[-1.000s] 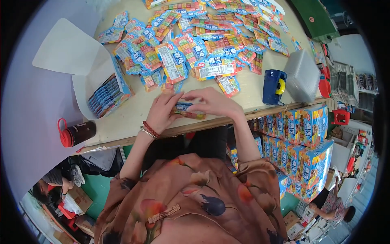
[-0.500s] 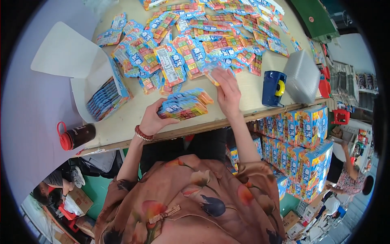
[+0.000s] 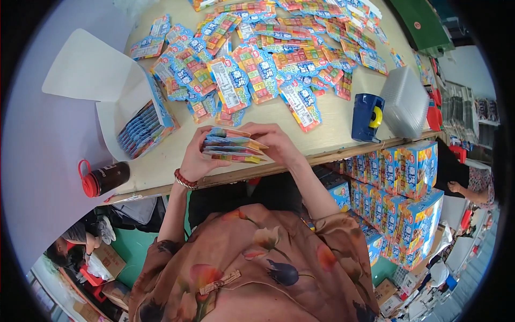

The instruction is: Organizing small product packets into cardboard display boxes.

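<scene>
Over the table's near edge, a small stack of flat, colourful snack packets [image 3: 232, 146] is held on edge between my hands. My left hand [image 3: 195, 156] grips its left end, fingers behind and thumb in front. At the other end, my right hand [image 3: 272, 143] closes on the packets, with some fingertips hidden behind them. Beyond the hands spreads a heap of similar blue and orange packets [image 3: 260, 70]. One packet [image 3: 301, 105] lies at the heap's near side, its pale label facing up. To the left, an open white carton [image 3: 110, 115] holds a row of packets [image 3: 142, 129].
A dark bottle with a red lid [image 3: 107, 178] lies at the table's left. On the right are a blue tape dispenser [image 3: 365, 118] and clear plastic trays [image 3: 405, 102]. Printed boxes [image 3: 394, 201] are stacked below the table's right edge. Another person's arm [image 3: 472, 192] shows far right.
My right hand has come back from the heap to the stack's right end. The packet it touched now lies free at the heap's near side. The stack has tilted, showing its edges.
</scene>
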A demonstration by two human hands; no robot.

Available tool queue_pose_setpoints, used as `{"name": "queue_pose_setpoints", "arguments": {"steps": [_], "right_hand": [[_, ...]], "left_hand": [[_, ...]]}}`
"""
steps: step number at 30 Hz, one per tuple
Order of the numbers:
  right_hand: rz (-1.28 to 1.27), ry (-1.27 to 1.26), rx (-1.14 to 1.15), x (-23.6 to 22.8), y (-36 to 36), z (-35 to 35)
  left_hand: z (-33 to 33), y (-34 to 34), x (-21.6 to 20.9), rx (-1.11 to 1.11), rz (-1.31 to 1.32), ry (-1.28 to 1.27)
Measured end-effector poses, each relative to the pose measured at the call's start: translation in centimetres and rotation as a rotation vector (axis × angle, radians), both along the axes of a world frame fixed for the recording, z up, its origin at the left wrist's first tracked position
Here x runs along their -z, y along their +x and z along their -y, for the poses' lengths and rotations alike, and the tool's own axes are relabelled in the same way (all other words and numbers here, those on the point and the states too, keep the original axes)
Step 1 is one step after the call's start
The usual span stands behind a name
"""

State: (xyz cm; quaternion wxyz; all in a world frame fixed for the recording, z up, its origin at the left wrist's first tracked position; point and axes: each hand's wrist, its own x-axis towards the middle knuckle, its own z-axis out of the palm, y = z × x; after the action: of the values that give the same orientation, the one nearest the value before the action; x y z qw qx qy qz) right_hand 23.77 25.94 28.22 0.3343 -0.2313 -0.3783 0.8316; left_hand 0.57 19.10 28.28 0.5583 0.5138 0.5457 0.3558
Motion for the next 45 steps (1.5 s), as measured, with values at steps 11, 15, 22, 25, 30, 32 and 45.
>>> {"name": "queue_pose_setpoints", "arguments": {"steps": [11,15,22,25,30,32,45], "right_hand": [[1.197,1.454,-0.048,-1.2,-2.7,-6.2],[1.302,1.705,-0.074,-0.3,-3.1,-7.8],[0.928,2.010,-0.034,-2.0,-3.7,-10.5],[0.890,2.024,0.002,-6.4,-3.0,-9.1],[1.331,1.773,-0.241,-10.0,-2.7,-3.3],[1.213,1.712,-0.167,-7.2,-2.6,-3.2],[1.577,1.103,0.708,0.7,9.1,-3.6]], "left_hand": [[0.2,-1.4,-2.7,0.071,-0.735,0.432],[-0.1,0.9,-3.3,0.181,-0.711,0.380],[-0.4,2.7,-0.6,0.235,-0.884,0.541],[-0.5,2.3,-2.2,0.248,-0.853,0.512],[0.4,2.1,-1.9,0.330,-0.826,0.502],[0.9,2.8,-0.6,-0.001,-0.524,0.257],[-2.0,2.8,-1.0,0.178,-0.587,0.470]]}}
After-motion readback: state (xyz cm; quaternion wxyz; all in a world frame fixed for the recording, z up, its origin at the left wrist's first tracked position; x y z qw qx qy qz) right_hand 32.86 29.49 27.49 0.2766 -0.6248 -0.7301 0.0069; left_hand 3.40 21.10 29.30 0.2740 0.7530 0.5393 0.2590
